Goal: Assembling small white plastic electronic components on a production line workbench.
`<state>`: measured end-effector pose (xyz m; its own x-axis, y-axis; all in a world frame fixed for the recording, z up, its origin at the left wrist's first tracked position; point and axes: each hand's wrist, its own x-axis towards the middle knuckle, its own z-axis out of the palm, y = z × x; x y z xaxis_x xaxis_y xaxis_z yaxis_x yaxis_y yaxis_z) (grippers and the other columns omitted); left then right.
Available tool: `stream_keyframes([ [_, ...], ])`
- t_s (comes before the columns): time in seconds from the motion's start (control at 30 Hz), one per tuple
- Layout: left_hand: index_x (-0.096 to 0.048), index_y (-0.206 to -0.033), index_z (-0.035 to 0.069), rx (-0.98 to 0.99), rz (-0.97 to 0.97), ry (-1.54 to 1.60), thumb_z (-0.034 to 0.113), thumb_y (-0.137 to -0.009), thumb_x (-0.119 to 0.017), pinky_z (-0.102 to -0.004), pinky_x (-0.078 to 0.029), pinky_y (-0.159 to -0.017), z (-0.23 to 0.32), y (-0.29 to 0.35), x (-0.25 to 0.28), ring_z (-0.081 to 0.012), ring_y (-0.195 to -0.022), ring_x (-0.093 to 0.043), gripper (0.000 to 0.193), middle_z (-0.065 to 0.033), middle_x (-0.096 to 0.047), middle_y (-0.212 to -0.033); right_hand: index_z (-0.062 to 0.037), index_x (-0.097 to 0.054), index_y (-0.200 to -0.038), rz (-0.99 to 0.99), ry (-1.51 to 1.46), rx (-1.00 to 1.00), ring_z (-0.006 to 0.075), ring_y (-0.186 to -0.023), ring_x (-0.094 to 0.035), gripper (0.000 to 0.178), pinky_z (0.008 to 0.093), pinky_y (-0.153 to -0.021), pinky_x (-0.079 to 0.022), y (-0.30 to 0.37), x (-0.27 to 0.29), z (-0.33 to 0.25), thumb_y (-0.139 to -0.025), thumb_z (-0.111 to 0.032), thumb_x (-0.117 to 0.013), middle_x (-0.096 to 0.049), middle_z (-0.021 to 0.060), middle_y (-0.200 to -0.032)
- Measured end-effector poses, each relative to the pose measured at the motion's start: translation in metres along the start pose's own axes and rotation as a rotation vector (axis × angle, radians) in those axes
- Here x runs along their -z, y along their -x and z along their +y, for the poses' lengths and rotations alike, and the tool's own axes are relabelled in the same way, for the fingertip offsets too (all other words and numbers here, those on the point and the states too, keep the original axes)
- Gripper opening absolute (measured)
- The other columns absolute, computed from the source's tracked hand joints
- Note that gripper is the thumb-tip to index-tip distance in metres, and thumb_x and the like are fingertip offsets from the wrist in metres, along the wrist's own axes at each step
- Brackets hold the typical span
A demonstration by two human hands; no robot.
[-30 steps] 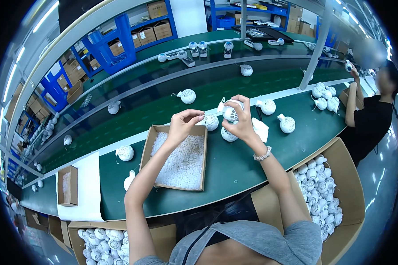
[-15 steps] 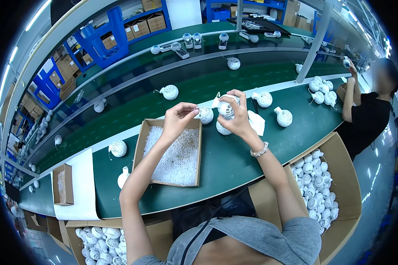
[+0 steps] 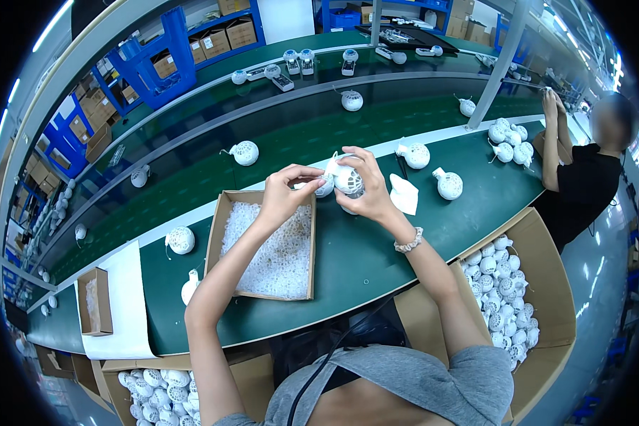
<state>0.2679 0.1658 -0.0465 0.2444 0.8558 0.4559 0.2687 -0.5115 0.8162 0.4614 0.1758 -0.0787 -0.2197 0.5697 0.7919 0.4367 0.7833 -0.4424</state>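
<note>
My right hand [image 3: 370, 190] grips a white bulb-shaped device [image 3: 348, 179], its round body patterned with dark marks and its neck tilted up to the left. Thumb and fingertips of my left hand [image 3: 285, 193] are pinched together right beside that neck; whatever they hold is too small to make out. Below my left hand lies a shallow cardboard box [image 3: 312, 255] filled with small translucent pieces [image 3: 280, 252]. Another white bulb [image 3: 324, 189] is partly hidden behind my fingers. A white sheet of paper [image 3: 404, 193] lies right of my right hand.
More bulbs [image 3: 449, 184] stand on the green bench [image 3: 376, 255], with a cluster [image 3: 511, 142] at far right. Bulbs also ride the conveyor [image 3: 291, 145]. Large cartons of bulbs [image 3: 554, 312] flank me. A small box [image 3: 108, 302] lies left. A co-worker [image 3: 582, 170] sits at right.
My left fingertips, earlier apart from the bulb, have come up to its neck. The bulb in my right hand has shifted slightly. The co-worker's hands have risen together, and the whole view has shifted a little.
</note>
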Motion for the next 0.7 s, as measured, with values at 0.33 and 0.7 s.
stream_keyframes([
  [0.33, -0.070, -0.096, 0.001, -0.078, 0.115, -0.054, 0.005, -0.079, -0.070, -0.0211, -0.051, -0.067, 0.008, -0.007, -0.020, -0.0126, -0.071, -0.063, 0.018, -0.0077, -0.069, -0.088, -0.0044, -0.045, -0.110, 0.055, -0.193, -0.299, 0.0229, -0.085, -0.056, 0.061, 0.0302, -0.077, -0.047, 0.010, -0.008, -0.011, -0.060, -0.014, -0.078, -0.051, 0.0102, -0.100],
  [0.7, -0.071, -0.090, 0.000, -0.390, 0.001, -0.204, -0.002, -0.077, -0.068, -0.0217, -0.048, -0.060, -0.002, -0.012, 0.003, -0.0114, -0.068, -0.061, 0.013, -0.0062, -0.069, -0.085, -0.0049, -0.044, -0.110, -0.093, -0.281, -0.282, 0.0211, -0.083, -0.055, 0.062, 0.0289, -0.075, -0.046, 0.012, -0.003, -0.005, -0.058, -0.015, -0.077, -0.051, 0.0091, -0.099],
])
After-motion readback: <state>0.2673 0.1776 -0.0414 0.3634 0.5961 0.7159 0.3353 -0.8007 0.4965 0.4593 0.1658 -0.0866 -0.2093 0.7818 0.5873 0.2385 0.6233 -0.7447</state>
